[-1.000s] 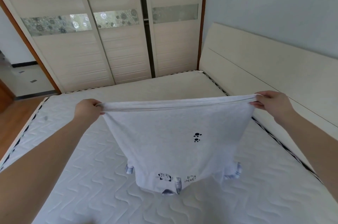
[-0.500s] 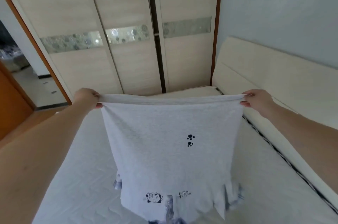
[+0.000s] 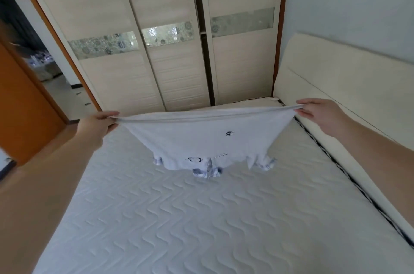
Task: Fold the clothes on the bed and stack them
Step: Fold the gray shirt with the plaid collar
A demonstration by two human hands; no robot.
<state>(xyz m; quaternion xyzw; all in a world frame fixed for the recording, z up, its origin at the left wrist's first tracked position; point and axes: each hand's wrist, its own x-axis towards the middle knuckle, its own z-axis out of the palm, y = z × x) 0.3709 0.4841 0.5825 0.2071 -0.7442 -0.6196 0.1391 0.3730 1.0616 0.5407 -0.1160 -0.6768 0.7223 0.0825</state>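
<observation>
Two bare forearms reach out over the white quilted mattress (image 3: 201,217) of the bed. Beyond them, the left hand (image 3: 98,123) and right hand (image 3: 318,114) each pinch one end of the hem of a pale grey cotton T-shirt with small dark prints (image 3: 201,139). Its taut edge runs left to right between both grips, its body hanging towards the mattress, collar lowest. Farther off stand pale sliding wardrobe doors (image 3: 174,61).
</observation>
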